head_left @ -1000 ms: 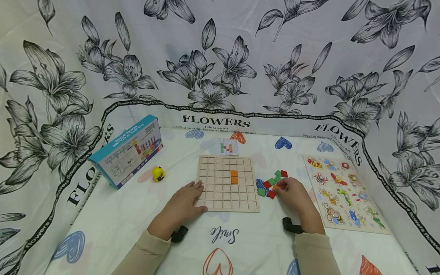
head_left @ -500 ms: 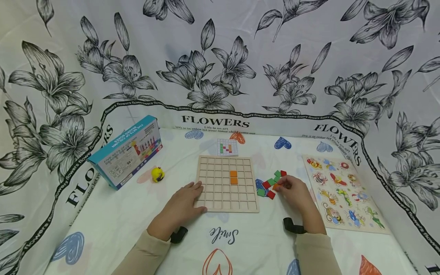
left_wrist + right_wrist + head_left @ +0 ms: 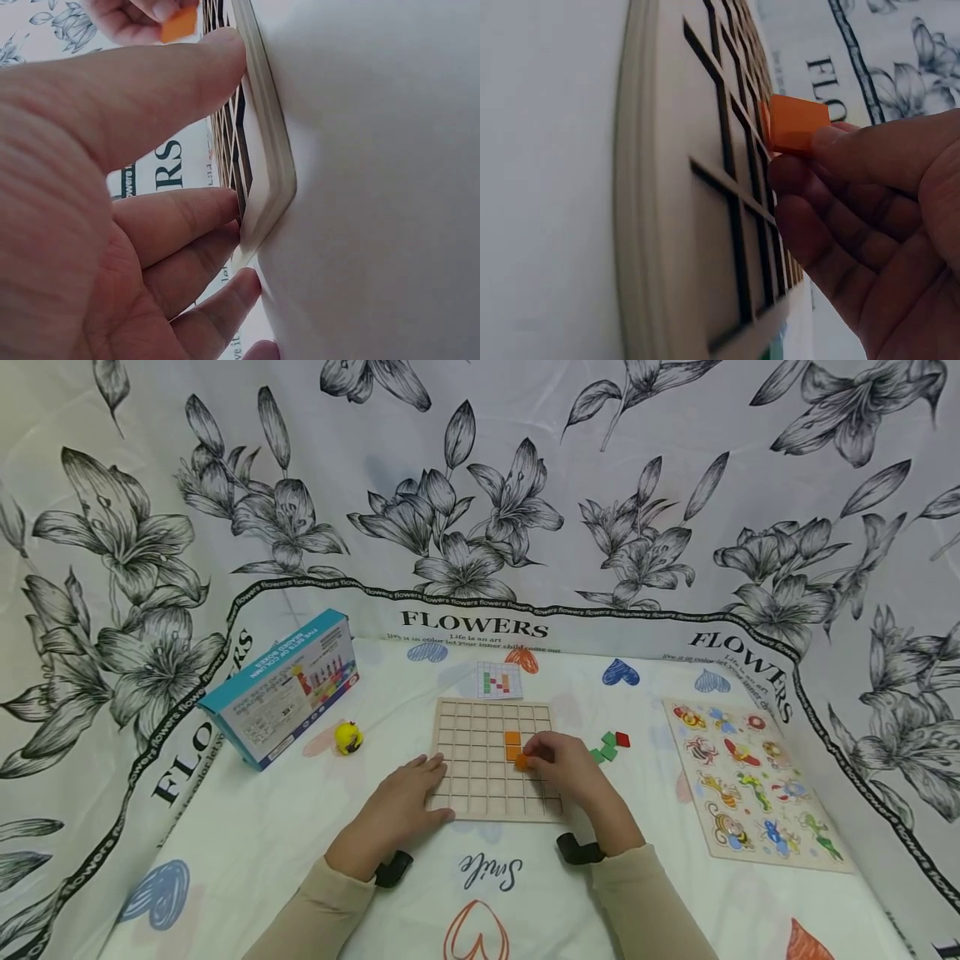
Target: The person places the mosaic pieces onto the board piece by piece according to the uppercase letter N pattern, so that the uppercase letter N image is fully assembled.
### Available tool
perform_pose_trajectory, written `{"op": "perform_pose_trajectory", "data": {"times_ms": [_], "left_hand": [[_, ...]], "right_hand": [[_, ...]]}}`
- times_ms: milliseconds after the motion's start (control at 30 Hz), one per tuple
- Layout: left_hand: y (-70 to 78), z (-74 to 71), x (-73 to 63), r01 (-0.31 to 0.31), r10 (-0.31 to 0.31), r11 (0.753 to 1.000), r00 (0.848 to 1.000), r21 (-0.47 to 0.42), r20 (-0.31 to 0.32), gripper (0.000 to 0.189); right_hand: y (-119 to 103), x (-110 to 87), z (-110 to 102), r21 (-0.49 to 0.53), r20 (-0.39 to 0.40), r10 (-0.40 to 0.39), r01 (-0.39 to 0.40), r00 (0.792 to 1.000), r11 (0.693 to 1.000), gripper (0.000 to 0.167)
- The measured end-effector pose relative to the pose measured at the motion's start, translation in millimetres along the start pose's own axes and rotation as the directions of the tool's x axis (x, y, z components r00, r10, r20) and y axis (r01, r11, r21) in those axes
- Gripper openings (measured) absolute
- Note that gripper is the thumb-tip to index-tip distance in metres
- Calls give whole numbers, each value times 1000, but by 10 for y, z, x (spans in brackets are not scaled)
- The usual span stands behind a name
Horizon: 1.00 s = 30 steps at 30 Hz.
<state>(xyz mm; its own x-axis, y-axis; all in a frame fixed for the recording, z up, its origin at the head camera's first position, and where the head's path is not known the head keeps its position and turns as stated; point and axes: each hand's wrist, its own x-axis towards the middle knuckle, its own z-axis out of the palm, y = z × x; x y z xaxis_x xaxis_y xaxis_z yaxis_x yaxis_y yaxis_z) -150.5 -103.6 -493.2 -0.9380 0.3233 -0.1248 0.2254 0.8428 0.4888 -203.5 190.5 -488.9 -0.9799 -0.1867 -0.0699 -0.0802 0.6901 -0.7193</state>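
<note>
Between thumb and fingers, my right hand (image 3: pixel 570 770) pinches a square orange tile (image 3: pixel 801 124) over the right half of the wooden grid board (image 3: pixel 471 793). That tile is close to two orange tiles (image 3: pixel 512 739) seated in neighbouring cells of one column. My left hand (image 3: pixel 399 803) rests at the board's left edge, fingers extended; in the left wrist view its thumb (image 3: pixel 180 90) lies on the board's rim. Right of the board are green tiles (image 3: pixel 609 751) and a red tile (image 3: pixel 622 739); my right hand and forearm hide the table area just left of them.
A small card (image 3: pixel 498 681) with a coloured grid pattern lies behind the board. To the left stand a blue-topped box (image 3: pixel 285 689) and a small yellow ball-like toy (image 3: pixel 348 737). An insect picture puzzle board (image 3: pixel 757 777) lies at the right.
My right hand has moved left from the loose tiles to above the board, carrying an orange tile. My left hand stays at the board's left edge.
</note>
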Motion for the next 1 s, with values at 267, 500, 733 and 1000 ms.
{"op": "perform_pose_trajectory", "data": {"times_ms": [267, 500, 733, 1000], "left_hand": [[25, -4, 0, 7, -7, 1000, 1000, -8, 2, 77], [2, 2, -1, -1, 1, 1000, 1000, -4, -3, 77], [-6, 15, 5, -3, 3, 1000, 1000, -10, -4, 77], [-20, 23, 7, -1, 1, 1000, 1000, 0, -2, 78]], "right_hand": [[-35, 97, 126, -31, -4, -61, 61, 998, 998, 10], [-68, 70, 153, -56, 35, -39, 41, 999, 998, 9], [-81, 46, 166, -90, 50, -23, 27, 999, 996, 8], [-88, 40, 193, -140, 34, -31, 35, 999, 990, 4]]}}
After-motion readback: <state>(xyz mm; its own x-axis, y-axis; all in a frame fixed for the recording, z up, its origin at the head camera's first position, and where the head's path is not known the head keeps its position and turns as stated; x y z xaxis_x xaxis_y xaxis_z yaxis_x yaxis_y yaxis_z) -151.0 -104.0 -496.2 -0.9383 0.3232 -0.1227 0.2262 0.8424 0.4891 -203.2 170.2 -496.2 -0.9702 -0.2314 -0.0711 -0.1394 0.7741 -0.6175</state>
